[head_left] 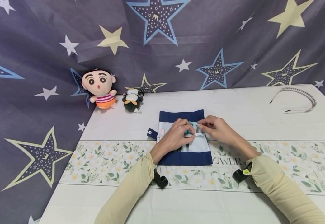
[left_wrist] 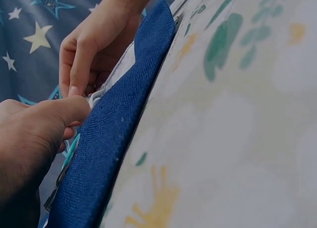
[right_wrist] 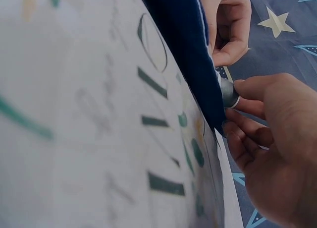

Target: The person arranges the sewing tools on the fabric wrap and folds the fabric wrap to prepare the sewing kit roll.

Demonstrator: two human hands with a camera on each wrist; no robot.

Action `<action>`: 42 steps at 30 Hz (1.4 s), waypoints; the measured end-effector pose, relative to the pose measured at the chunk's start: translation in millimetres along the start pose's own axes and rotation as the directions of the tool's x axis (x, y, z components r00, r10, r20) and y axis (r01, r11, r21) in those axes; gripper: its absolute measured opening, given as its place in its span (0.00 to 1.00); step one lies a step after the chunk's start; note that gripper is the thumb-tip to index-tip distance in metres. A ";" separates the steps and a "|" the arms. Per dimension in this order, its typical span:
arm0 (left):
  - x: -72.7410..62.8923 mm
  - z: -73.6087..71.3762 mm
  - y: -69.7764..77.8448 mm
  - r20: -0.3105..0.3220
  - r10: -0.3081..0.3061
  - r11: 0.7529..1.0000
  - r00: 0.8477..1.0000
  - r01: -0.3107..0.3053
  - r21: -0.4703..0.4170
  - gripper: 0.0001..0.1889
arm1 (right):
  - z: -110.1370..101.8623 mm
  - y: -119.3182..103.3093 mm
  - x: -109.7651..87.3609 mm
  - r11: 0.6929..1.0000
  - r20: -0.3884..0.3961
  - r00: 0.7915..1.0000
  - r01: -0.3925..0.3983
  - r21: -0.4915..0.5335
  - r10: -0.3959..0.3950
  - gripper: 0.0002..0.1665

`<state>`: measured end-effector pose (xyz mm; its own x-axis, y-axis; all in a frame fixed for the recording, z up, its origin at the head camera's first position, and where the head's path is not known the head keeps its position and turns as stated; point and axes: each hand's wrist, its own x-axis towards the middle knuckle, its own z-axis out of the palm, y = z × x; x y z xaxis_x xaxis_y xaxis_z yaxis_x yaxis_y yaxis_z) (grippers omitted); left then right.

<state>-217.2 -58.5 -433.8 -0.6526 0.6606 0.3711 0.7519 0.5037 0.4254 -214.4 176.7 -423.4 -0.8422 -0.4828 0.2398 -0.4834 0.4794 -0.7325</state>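
A starred backdrop point(head_left: 176, 76) hangs behind a floral-banded white table point(head_left: 75, 202); opened out on it lies a navy-and-pale-blue case point(head_left: 186, 159). At the case, the left hand point(head_left: 176, 133) pinches the pale pocket edge point(head_left: 199, 134) next to a teal item point(head_left: 188, 132), while the right hand point(head_left: 218, 128) grips a small grey piece point(right_wrist: 229, 93) between thumb and finger at the case's right side

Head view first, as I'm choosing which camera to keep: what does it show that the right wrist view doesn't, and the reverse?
Only the head view: plush doll, penguin plush, headband, snap tab. Only the right wrist view: the navy pouch close up, edge-on. Both: that pouch, left grip, right grip, starry backdrop, flower-printed table cover.
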 end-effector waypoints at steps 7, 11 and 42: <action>0.1 -0.2 -0.1 0.003 -0.008 1.000 1.000 0.008 -0.007 0.02 | -0.3 0.6 -0.1 1.000 -0.021 0.999 0.027 0.016 -0.027 0.09; 0.0 -0.1 -0.2 0.004 -0.008 1.000 1.000 0.008 -0.007 0.02 | 0.1 1.7 0.4 0.999 -0.021 0.999 0.048 0.020 -0.048 0.09; -0.5 -0.5 0.0 0.012 -0.004 1.000 1.000 0.004 -0.018 0.02 | 0.6 2.4 1.7 0.999 0.065 0.998 0.012 0.040 -0.014 0.11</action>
<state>-217.0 -59.1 -433.6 -0.6545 0.6654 0.3590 0.7471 0.4966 0.4418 -216.8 176.6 -425.2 -0.8181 -0.5360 0.2085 -0.4831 0.4437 -0.7548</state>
